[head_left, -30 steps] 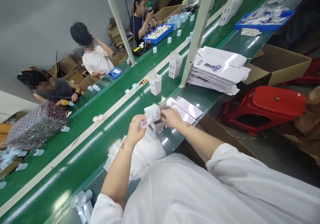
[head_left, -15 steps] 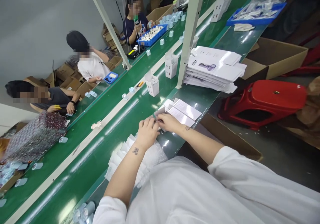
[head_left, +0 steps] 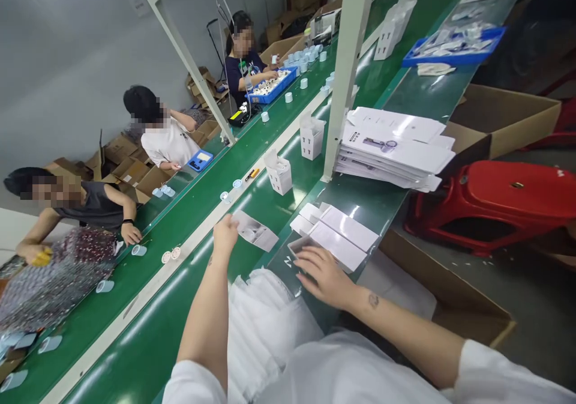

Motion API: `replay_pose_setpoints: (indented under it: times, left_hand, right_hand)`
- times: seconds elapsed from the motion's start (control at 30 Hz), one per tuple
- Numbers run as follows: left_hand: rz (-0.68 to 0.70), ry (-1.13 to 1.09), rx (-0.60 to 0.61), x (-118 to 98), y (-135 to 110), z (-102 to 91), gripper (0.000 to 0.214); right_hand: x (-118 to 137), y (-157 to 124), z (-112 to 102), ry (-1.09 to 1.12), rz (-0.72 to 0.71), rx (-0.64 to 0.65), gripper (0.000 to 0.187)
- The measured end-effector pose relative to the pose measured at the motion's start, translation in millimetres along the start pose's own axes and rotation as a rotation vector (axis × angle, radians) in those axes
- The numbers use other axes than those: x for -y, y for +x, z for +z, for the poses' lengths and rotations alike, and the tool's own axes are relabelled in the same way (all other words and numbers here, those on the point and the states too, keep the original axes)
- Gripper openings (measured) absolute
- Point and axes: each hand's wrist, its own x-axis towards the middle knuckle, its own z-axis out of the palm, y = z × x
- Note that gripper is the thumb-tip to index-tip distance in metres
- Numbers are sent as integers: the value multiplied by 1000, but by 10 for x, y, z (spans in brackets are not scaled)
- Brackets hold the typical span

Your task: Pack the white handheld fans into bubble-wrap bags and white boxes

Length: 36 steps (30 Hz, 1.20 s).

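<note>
My left hand [head_left: 224, 236] is closed on one end of a printed leaflet [head_left: 260, 232], which reaches out to the right over the green belt. My right hand [head_left: 324, 277] has its fingers apart, palm down, at the near edge of an open white carton [head_left: 341, 230] lying on its side with flaps spread. Whether those fingertips touch the carton I cannot tell. White wrapped packets [head_left: 261, 320] lie in a row between my forearms, close to my body.
A stack of flat printed cartons [head_left: 391, 146] sits by a metal post [head_left: 348, 74]. Upright white boxes [head_left: 278, 173] and pale blue cups [head_left: 139, 250] stand along the belt [head_left: 180, 284]. A red stool [head_left: 513, 194] is at right. Several co-workers sit across.
My left hand has moved away from the carton, up and left, and now holds a leaflet. My right hand has shifted down and right, and its fingers have spread.
</note>
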Motion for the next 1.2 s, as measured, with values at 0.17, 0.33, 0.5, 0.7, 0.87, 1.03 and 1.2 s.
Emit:
replay_pose_setpoints:
  times: [0.17,0.33,0.5,0.7,0.87,1.03,1.2]
  left_hand:
    - [-41,90,47,-36,679,160,33]
    - [-6,90,101,-5,1065,121,31]
    - [-24,3,112,-13,909,-118,50]
    - [-130,-102,-126,913,-543,-816,33]
    - [-1045,94,-178,2213,-2721,-1122,25]
    - [-1352,19,-172,2713,-4068,-464,14]
    - [-1389,-121,-215,2937,-4371,22,8]
  right_hand:
    - [-16,-89,103,-11,-39,32,26]
    - [-81,-33,13,89,-8,125,30]
    - [-123,-28,-94,229,115,160,23]
    - [0,-346,-130,418,49,288,21]
    - [145,-570,275,526,12,666,16]
    - [554,-560,711,495,-30,1010,24]
    - [1162,-345,942,546,-64,1247,30]
